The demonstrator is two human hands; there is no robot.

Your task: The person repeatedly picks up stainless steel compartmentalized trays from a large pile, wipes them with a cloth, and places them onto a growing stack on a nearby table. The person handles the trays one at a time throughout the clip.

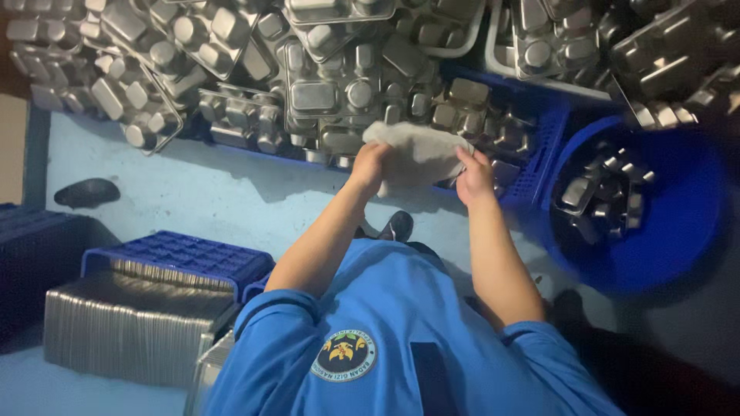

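A grey cloth is gripped at its left edge by the left hand and at its right by the right hand, above the piled steel trays (it should be kept taut, probably).

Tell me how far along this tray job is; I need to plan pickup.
Apparently done: a neat row of steel trays beside the blue crate. In hand: the left hand and right hand both grip a grey cloth. Left: a loose heap of trays ahead, and more in the blue tub. Probably far from finished.
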